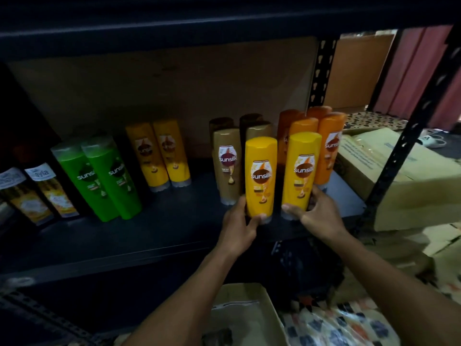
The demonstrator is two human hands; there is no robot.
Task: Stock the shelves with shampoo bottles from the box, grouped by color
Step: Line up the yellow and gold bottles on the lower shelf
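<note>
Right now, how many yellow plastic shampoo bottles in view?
4. One yellow bottle in the left hand, one in the right hand, two side by side on the dark shelf, right of the green bottles. Others may be hidden.

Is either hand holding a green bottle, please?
No, the left hand and right hand grip two yellow bottles; the green bottles stand apart.

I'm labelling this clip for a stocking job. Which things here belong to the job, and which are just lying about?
Job: left hand, right hand, left yellow bottle, right yellow bottle, yellow pair, green bottles, beige bottles, orange bottles, shelf, box.
Lying about: cartons, slipper, patterned cloth.
</note>
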